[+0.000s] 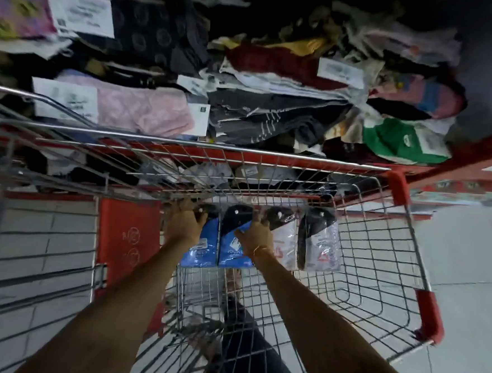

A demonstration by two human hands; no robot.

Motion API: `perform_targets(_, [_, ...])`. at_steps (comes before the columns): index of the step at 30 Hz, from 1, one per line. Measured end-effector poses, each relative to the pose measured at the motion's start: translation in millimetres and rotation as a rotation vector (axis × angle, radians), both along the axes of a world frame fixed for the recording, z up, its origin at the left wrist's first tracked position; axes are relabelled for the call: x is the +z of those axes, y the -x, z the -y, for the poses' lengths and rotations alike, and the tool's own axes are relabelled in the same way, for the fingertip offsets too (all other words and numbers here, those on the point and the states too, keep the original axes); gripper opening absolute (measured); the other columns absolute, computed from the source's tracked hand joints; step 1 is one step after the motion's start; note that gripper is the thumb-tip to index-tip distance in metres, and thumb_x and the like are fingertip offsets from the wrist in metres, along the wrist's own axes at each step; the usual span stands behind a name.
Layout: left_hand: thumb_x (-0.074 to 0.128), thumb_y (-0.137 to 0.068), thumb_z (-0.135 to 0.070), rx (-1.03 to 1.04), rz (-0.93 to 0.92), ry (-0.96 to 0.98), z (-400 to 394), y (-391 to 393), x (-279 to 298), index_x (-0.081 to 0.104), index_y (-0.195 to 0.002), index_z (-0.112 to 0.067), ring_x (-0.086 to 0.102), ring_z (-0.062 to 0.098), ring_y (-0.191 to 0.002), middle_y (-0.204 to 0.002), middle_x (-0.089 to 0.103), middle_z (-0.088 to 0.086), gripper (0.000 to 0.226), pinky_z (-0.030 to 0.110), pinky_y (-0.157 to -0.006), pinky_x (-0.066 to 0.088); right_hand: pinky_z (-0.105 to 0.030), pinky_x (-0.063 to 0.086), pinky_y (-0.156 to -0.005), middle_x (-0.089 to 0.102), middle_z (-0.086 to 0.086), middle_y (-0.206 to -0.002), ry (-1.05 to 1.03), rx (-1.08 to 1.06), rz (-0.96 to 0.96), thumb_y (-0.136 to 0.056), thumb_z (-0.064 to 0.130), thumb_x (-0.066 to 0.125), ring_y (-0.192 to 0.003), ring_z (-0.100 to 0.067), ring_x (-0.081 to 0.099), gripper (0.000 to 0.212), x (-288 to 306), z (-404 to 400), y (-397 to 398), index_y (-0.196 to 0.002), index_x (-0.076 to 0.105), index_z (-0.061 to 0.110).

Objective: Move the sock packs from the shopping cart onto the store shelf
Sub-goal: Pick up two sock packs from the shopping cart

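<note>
Both hands [221, 228] grip blue sock packs [232, 243] against the cart's far wall [268, 188].

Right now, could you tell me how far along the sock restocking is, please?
Done: the shelf already holds a heap of socks, though which came from the cart cannot be told. In hand: the left hand and right hand are each on a blue pack in the cart. Left: four packs in the cart, including two clear packs.
</note>
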State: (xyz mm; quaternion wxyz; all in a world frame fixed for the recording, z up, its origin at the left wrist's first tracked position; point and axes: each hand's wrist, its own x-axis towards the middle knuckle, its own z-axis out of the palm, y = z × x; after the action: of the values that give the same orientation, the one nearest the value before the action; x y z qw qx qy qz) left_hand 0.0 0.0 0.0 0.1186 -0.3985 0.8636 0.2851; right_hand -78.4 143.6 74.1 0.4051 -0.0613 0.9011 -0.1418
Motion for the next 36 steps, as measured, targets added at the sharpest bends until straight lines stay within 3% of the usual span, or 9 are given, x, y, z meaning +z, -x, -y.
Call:
perform_targets(3, [0.064,-0.083,-0.041,0.109,-0.009,-0.114,0.9,3.4,-28.7,0.049,-0.132,-0.017,0.039,0.044,-0.129,-0.144,0.036,0.025,0.057,0.046,-0.096,0.047,-0.036,0.043,-0.099,0.044,-0.025,-0.142,-0.024,-0.056,0.154,-0.099,0.019,0.047,-0.127,-0.036,0.048,0.05,-27.0,2.2,0.5,-0.142,0.032,0.001])
perform_targets(5, [0.065,-0.083,-0.045,0.13,0.002,-0.171,-5.2,4.3,-39.6,0.04,-0.141,-0.018,0.035,0.045,-0.13,-0.146,0.03,0.029,0.069,0.047,-0.099,0.045,-0.034,0.037,-0.104,0.032,-0.026,-0.15,-0.002,-0.007,0.245,-0.099,0.013,0.046,-0.136,-0.036,0.036,0.05,-46.3,1.7,-3.1,-0.144,0.029,-0.002])
perform_targets(8, [0.065,-0.079,-0.053,0.057,0.02,-0.187,-11.6,0.4,-51.4,0.029,-0.148,-0.017,0.042,0.046,-0.123,-0.142,0.034,0.032,0.086,0.045,-0.099,0.047,-0.042,0.029,-0.114,-0.007,-0.027,-0.157,-0.044,0.018,0.103,-0.089,0.031,0.065,-0.144,-0.042,0.013,0.093,-64.8,13.7,-2.4,-0.152,-0.002,0.016])
perform_targets(10, [0.07,-0.076,-0.051,0.026,0.028,-0.179,-16.2,-7.8,-56.8,0.024,-0.149,-0.012,0.041,0.048,-0.124,-0.144,0.03,0.035,0.094,0.045,-0.102,0.044,-0.046,0.027,-0.115,-0.016,-0.027,-0.156,-0.065,0.135,0.031,-0.08,0.036,0.073,-0.144,-0.045,0.005,0.111,-75.5,12.5,-6.5,-0.151,-0.012,0.019])
perform_targets(15, [0.077,-0.069,-0.05,0.057,0.073,-0.221,-30.4,-21.9,-52.6,0.005,-0.151,-0.023,0.033,0.05,-0.131,-0.151,0.012,0.034,0.113,0.051,-0.103,0.043,-0.046,0.029,-0.114,-0.016,-0.021,-0.157,-0.061,0.191,0.012,-0.077,0.033,0.076,-0.146,-0.042,0.002,0.114,-80.5,-4.9,-8.2,-0.15,-0.01,0.027])
perform_targets(17, [0.079,-0.064,-0.052,0.085,0.079,-0.211,-37.0,-27.1,-49.7,0.003,-0.151,-0.028,0.035,0.049,-0.13,-0.15,0.017,0.033,0.118,0.051,-0.1,0.045,-0.045,0.029,-0.114,-0.014,-0.022,-0.157,-0.048,0.202,0.0,-0.078,0.031,0.075,-0.145,-0.042,0.003,0.111,-81.5,-8.4,-9.1,-0.15,-0.01,0.025])
perform_targets(22, [0.079,-0.058,-0.06,0.169,0.14,-0.222,-48.5,-32.1,-34.5,0.009,-0.151,-0.033,0.045,0.044,-0.114,-0.132,0.038,0.028,0.119,0.047,-0.086,0.053,-0.048,0.033,-0.112,-0.005,-0.023,-0.157,-0.095,0.164,-0.039,-0.076,0.054,0.071,-0.142,-0.041,0.013,0.113,-85.4,-4.0,-16.7,-0.151,-0.008,0.027])
perform_targets(28, [0.081,-0.055,-0.059,0.18,0.162,-0.203,-50.4,-43.9,-15.8,0.017,-0.15,-0.032,0.06,0.037,-0.097,-0.115,0.055,0.024,0.117,0.035,-0.076,0.055,-0.051,0.042,-0.107,0.011,-0.021,-0.152,-0.159,0.142,-0.095,-0.073,0.044,0.077,-0.134,-0.044,0.027,0.114,-75.6,-2.3,-25.6,-0.151,-0.004,0.03])
perform_targets(36, [0.081,-0.057,-0.057,0.157,0.003,-0.117,-45.6,-58.6,68.3,0.017,-0.15,-0.035,0.064,0.029,-0.102,-0.122,0.065,0.009,0.115,0.027,-0.07,0.049,-0.041,0.045,-0.102,0.017,-0.019,-0.152,0.093,0.151,-0.249,-0.071,0.053,0.075,-0.124,-0.037,0.044,0.114,7.3,-24.3,-37.2,-0.151,-0.003,0.032])
